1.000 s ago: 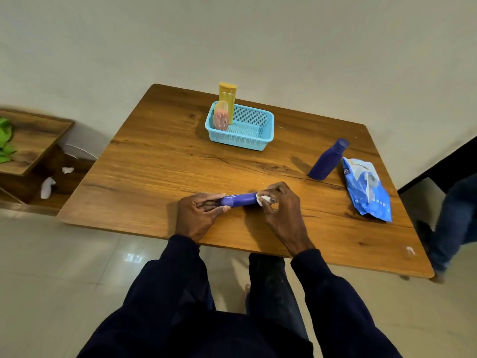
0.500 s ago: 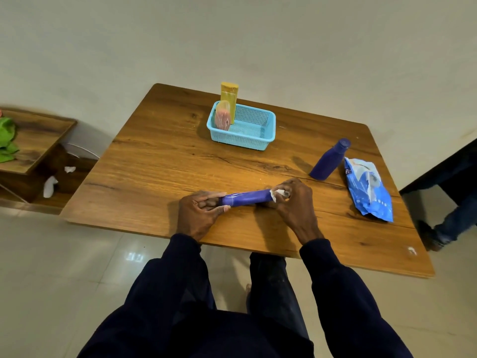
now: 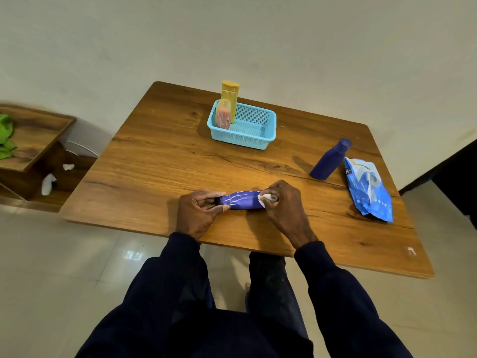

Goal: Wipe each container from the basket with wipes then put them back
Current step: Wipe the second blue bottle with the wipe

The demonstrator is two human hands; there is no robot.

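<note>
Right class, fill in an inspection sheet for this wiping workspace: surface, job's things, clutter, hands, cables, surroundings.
Surface: wooden table.
Job's things: blue basket holds yellow container and pink container; blue bottle stands beside wipes pack.
Clutter: white speck near table's right corner.
Hands: left hand grips purple tube; right hand pinches white wipe against it.
Cables: nothing seen.
Surroundings: side shelf with green cloth; tiled floor.

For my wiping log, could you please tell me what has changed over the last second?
The right hand, pinching the white wipe, slid outward along the purple tube, then back toward the left hand, which kept its grip on the other end. The basket, blue bottle and wipes pack stayed put.
</note>
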